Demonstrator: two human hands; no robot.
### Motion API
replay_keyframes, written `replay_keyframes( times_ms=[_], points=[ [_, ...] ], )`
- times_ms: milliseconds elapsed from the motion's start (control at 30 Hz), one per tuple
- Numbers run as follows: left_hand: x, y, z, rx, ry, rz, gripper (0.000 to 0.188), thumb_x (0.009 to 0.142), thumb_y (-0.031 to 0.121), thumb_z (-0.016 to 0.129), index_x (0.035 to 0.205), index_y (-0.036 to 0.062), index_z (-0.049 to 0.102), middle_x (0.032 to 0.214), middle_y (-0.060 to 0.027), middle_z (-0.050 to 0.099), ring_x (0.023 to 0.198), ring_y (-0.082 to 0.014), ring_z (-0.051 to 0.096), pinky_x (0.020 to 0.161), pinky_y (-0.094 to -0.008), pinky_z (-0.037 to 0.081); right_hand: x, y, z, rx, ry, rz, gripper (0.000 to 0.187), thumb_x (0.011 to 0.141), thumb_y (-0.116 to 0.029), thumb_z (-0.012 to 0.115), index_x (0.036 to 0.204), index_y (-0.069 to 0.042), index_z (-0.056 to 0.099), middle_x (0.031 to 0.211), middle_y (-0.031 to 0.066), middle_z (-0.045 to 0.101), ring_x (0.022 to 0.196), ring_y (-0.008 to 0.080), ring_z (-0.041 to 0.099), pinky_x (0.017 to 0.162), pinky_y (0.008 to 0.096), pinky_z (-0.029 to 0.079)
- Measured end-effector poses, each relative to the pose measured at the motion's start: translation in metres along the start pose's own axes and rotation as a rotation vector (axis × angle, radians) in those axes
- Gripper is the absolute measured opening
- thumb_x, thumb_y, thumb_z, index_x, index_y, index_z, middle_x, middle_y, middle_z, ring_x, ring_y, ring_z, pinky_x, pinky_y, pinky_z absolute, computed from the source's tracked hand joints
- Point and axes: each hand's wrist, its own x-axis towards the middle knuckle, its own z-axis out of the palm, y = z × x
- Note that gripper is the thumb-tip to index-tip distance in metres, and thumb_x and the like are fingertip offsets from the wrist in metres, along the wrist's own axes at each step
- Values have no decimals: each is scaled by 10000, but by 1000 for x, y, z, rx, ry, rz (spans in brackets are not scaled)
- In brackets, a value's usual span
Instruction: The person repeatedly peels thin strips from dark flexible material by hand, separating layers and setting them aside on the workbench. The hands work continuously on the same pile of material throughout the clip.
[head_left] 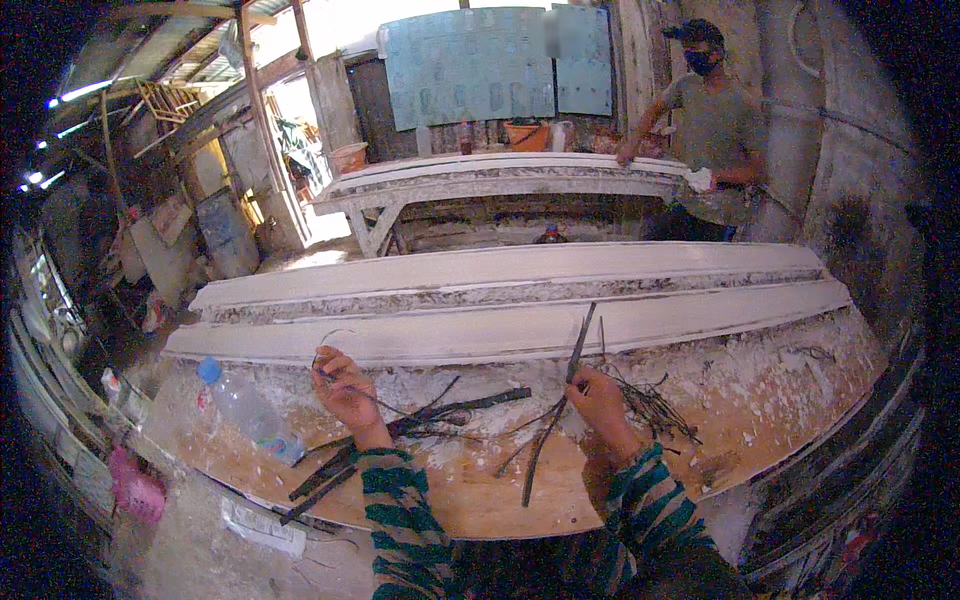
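Observation:
My right hand [602,404] is closed round a dark twig-like strip [580,345] that slants up past my fingers, with more dark lengths hanging below the hand. My left hand [348,400] is raised over the table's left half, its fingers pinched on a thin dark strand [343,333] that curls above the fingertips. Between and below the hands, several thicker dark strips [485,401] lie on the wooden tabletop [480,515]. Beside my right wrist rests a loose bundle of thin dark twigs [655,408].
A clear bottle with a blue cap [245,405] lies at the left. Two long white mouldings [500,318] run across the table's far side. White flakes litter the wood. Beyond, a masked person [715,120] stands at a second bench [500,185]. A pink container [135,487] is at lower left.

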Motion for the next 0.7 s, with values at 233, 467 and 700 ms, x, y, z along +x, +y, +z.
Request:
replay_keyframes(
  times_ms=[233, 467, 700],
  points=[
    [8, -26, -11, 135, 223, -50, 175, 868, 161, 432, 944, 32, 522, 1134, -79, 483, 875, -172, 504, 589, -281, 503, -7, -3, 6, 122, -63, -150, 172, 709, -134, 658, 839, -46, 588, 755, 103, 588, 636, 219, 561, 574, 323, 456],
    [0, -87, -29, 913, 530, -393, 253, 839, 262, 495, 980, 53, 515, 890, -78, 562, 601, -119, 539, 365, -184, 398, -6, -2, 13, 117, -42, -125, 223, 749, -157, 643, 952, -90, 583, 694, 84, 559, 532, 170, 503, 502, 293, 421],
    [-6, -129, -35, 1091, 488, -905, 291, 797, 300, 560, 942, 48, 547, 863, -87, 599, 455, -62, 460, 350, -182, 351, -11, -26, 1, 646, 10, 5, 311, 844, -167, 546, 1148, -121, 503, 955, 41, 554, 728, 113, 498, 589, 277, 426]
  ],
)
